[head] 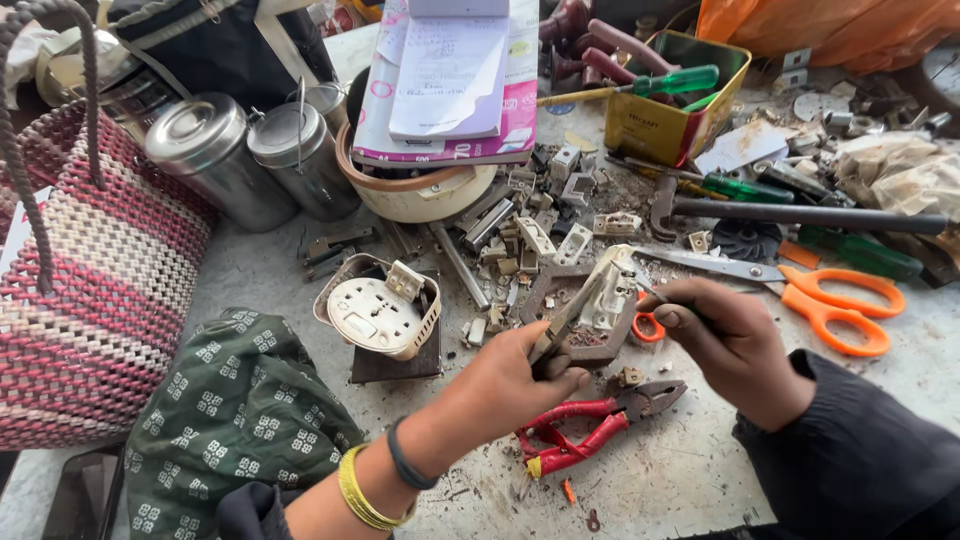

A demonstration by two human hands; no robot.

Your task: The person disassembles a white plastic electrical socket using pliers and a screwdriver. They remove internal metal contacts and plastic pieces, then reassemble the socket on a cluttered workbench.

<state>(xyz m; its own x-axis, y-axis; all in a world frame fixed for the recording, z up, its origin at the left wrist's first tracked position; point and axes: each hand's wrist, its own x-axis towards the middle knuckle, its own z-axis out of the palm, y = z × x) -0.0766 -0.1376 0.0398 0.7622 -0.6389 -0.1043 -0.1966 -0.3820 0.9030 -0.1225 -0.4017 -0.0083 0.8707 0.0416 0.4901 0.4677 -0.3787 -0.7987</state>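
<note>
Hands (520, 375) (730, 340) grip slim metal tool (562, 325) over cream plastic switch (610, 290).

cream switch part (607, 290), upright, on hexagonal frame (590, 345)

The left hand (520, 375) reached up from the lower centre of the frame, fingers pinched shut, bangles on its wrist. The right hand (735, 340), dark-sleeved, came from the lower right, fingertips also pinched.

Red-handled pliers (590, 425); orange scissors (835, 305)
</note>
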